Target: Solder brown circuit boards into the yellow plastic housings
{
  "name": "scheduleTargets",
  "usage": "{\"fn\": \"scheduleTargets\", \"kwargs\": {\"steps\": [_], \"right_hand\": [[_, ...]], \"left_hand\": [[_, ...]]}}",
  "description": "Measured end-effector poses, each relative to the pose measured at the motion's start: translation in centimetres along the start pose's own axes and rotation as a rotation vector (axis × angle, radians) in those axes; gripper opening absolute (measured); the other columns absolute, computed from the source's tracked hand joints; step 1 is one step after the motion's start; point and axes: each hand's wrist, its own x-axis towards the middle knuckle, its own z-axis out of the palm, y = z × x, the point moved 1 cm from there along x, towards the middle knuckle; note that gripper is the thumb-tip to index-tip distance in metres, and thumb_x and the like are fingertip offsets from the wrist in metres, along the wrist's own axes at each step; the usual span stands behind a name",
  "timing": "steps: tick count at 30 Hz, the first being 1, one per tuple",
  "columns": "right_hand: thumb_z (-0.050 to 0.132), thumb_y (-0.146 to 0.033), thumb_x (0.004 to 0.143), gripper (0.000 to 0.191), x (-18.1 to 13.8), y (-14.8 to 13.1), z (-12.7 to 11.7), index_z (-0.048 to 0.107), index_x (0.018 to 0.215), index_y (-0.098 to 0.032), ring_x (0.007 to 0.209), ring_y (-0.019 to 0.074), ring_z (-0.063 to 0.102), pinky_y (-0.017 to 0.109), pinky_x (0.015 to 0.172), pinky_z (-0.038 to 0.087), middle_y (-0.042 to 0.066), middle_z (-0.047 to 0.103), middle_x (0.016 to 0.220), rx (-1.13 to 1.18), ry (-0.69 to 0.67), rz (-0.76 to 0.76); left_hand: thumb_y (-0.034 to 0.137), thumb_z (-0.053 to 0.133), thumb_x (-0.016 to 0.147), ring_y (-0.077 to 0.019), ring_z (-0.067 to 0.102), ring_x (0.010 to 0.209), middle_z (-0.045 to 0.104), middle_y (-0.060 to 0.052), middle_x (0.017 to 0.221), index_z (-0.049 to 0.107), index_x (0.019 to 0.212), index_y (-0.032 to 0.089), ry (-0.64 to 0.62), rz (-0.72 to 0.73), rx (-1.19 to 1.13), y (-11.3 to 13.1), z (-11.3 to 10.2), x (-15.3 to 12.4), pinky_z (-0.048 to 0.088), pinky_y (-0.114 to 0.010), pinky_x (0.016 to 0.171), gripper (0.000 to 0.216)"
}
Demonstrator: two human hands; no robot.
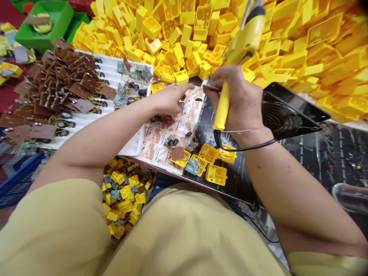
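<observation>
My right hand (243,97) is closed around the handle of a yellow soldering gun (225,103), its black cord hanging over my wrist. Between thumb and fingertips of that hand is the edge of a thin brown board (212,88). To its left, my left hand (171,99) has the index finger stretched out and the other fingers curled by a small dark part that I cannot make out. Below the left hand is a brown circuit board (167,120). Nearer my body lie several open yellow cases (216,174) and a green-grey part (192,166).
A heap of yellow cases (198,23) fills the back. On the left, brown boards with wires (69,80) cover a white ribbed tray (126,143). A black fan (283,115) stands right of my right hand. More yellow cases (125,191) lie below the table edge.
</observation>
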Motion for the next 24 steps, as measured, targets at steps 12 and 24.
{"fn": "scheduleTargets", "kwargs": {"steps": [12, 24], "right_hand": [[0.054, -0.039, 0.102, 0.022, -0.9, 1.9, -3.8, 0.058, 0.119, -0.026, 0.09, 0.0182, 0.072, 0.032, 0.079, 0.058, 0.002, 0.074, 0.1, -0.131, 0.104, -0.164], [0.061, -0.009, 0.093, 0.035, -5.4, -1.7, -7.6, 0.058, 0.125, -0.024, 0.089, 0.0215, 0.073, 0.033, 0.075, 0.06, 0.004, 0.075, 0.101, -0.309, 0.195, -0.465]], "left_hand": [[0.034, 0.059, 0.093, -0.0335, 0.052, 0.135, 0.062, -0.01, 0.139, 0.07, 0.124, 0.019, 0.218, -0.021, 0.064, 0.8, -1.2, -1.6, 0.035, -0.049, 0.118, 0.036], [0.019, 0.062, 0.096, -0.0131, 0.07, 0.102, 0.079, -0.001, 0.089, 0.074, 0.077, 0.018, 0.246, 0.017, -1.551, 10.5, 2.2, -1.5, 0.046, -0.033, 0.11, 0.023]]}}
